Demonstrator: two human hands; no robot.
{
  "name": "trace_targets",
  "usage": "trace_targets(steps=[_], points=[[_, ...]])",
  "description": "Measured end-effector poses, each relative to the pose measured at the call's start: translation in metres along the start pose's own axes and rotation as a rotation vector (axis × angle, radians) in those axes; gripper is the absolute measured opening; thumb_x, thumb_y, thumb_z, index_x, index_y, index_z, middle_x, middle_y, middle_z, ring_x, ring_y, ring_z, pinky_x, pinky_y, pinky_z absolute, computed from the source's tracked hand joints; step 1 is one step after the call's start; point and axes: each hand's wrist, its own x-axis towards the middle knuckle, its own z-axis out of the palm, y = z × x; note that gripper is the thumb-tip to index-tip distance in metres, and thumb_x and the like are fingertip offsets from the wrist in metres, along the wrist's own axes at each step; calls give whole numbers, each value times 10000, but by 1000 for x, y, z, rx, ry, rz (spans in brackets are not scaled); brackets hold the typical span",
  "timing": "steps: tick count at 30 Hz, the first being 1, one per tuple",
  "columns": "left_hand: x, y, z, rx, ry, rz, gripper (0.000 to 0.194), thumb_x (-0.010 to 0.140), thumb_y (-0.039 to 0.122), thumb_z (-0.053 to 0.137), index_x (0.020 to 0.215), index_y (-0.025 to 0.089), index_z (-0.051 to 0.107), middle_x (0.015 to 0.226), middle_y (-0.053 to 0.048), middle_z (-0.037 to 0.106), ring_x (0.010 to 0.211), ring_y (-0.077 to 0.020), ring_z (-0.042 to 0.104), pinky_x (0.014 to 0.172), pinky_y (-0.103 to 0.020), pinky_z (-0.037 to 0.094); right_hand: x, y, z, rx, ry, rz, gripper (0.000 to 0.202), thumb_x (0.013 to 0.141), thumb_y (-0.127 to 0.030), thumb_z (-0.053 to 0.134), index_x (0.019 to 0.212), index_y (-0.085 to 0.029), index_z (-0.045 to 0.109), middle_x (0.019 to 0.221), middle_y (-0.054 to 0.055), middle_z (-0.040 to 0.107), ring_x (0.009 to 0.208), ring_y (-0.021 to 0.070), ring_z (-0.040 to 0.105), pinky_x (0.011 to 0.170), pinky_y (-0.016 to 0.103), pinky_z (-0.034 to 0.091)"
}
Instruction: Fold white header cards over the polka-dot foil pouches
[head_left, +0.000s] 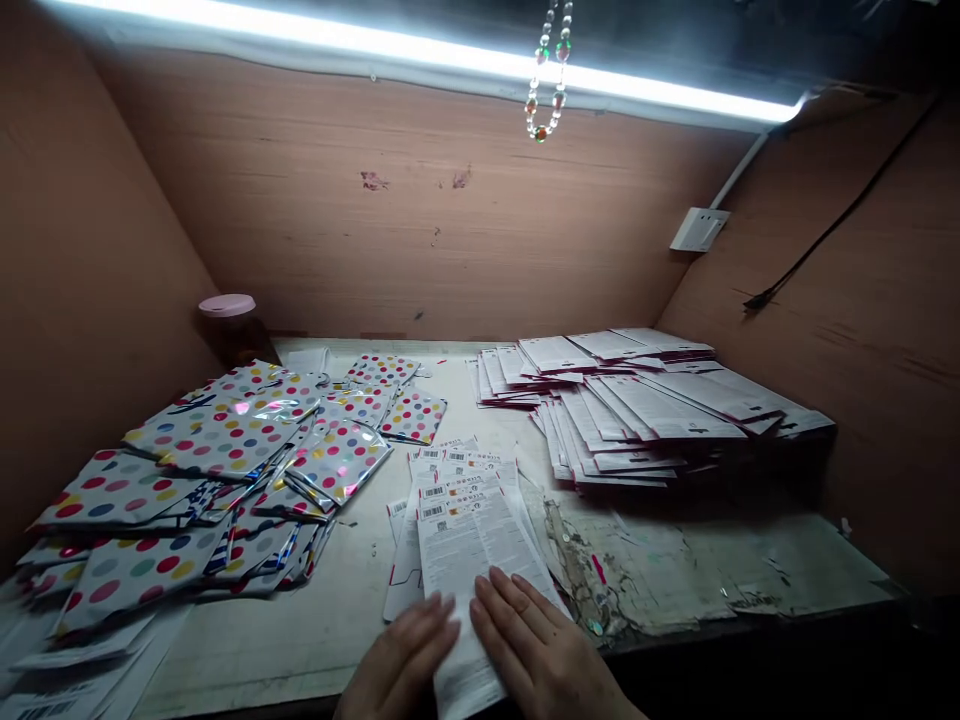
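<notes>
Several white printed cards (469, 550) with barcodes and small print lie overlapped in a loose pile at the front middle of the table. My right hand (536, 645) rests on the top card's right side, fingers stretched out flat. At the left edge of the same card is my left hand (405, 655), its fingers extended and slightly blurred, touching or almost touching the card. Neither hand is wrapped around anything. The near end of the top card runs down between both hands.
Shiny polka-dot packets (225, 430) are heaped on the left, with a pink-lidded jar (229, 310) behind. Stacks of white cards (637, 400) fill the back right. The tabletop (675, 560) is worn near its front edge. A bead string (541, 130) hangs below the light.
</notes>
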Motion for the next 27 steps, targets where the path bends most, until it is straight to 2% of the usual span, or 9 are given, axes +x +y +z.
trace_targets(steps=[3, 6, 11, 15, 17, 19, 21, 24, 27], points=[[1, -2, 18, 1, 11, -203, 722, 897, 392, 498, 1523, 204, 190, 1534, -177, 336, 1399, -336, 346, 1097, -530, 369, -2, 6, -4, 46, 2, -15, 316, 962, -106, 412, 1159, -118, 659, 1166, 78, 706, 1078, 232, 667, 868, 331, 597], [8, -5, 35, 31, -28, -272, 798, 871, 192, 468, 1539, 203, 32, 1548, -164, 313, 1447, -318, 239, 1131, -570, 288, -8, 5, 3, 65, 1, -28, 295, 979, -128, 419, 1111, -154, 681, 1137, 39, 721, 1044, 207, 684, 854, 300, 599], [10, -6, 41, 95, -42, -286, 772, 876, 155, 472, 1535, 185, 72, 1572, -185, 238, 1469, -332, 149, 1128, -574, 285, -19, -3, 11, 30, -84, -118, 307, 1000, -161, 402, 1168, -161, 659, 1202, 38, 689, 1101, 205, 657, 883, 281, 577], [7, -5, 39, 115, 22, -304, 860, 840, 171, 515, 1531, 129, 3, 1596, -229, 62, 1469, -367, 114, 1116, -570, 296, -12, 15, -18, 67, -100, -134, 385, 1002, -116, 311, 1243, -112, 611, 1247, 73, 660, 1185, 220, 603, 956, 322, 547], [6, -5, 43, 158, -6, -292, 987, 750, 159, 588, 1531, 126, -15, 1594, -231, 83, 1466, -388, 100, 1123, -587, 259, -3, 46, -41, 80, -33, -58, 437, 987, -86, 258, 1326, -65, 532, 1288, 124, 628, 1263, 238, 535, 1015, 379, 511], [6, -7, 49, 240, -91, -275, 1073, 613, 146, 664, 1535, 208, 118, 1590, -185, 175, 1456, -430, 84, 1123, -631, 193, 8, 95, -58, 54, 54, 30, 453, 960, -63, 309, 1384, -74, 467, 1296, 155, 618, 1283, 252, 516, 1029, 430, 495], [7, -8, 53, 332, -166, -261, 1065, 523, 138, 705, 1491, 302, 293, 1576, -141, 249, 1442, -473, 72, 1109, -667, 145, 21, 156, -65, -66, 141, 139, 399, 938, -83, 432, 1320, -118, 543, 1226, 148, 659, 1191, 249, 590, 981, 410, 521], [9, -9, 53, 408, -224, -262, 1042, 512, 203, 777, 1466, 305, 368, 1570, -153, 241, 1426, -508, 51, 1097, -684, 123, 41, 246, -54, -153, 83, 421, 328, 950, -118, 412, 1175, -148, 648, 1158, 129, 690, 1137, 265, 609, 977, 448, 500], [8, -9, 48, 402, -304, -263, 1227, 451, 301, 861, 1513, 262, 248, 1577, -193, 159, 1414, -529, 15, 1093, -699, 92, 53, 283, -33, -122, 43, 535, 317, 925, -184, 479, 1192, -93, 625, 1186, 191, 661, 1169, 343, 572, 997, 569, 448]])
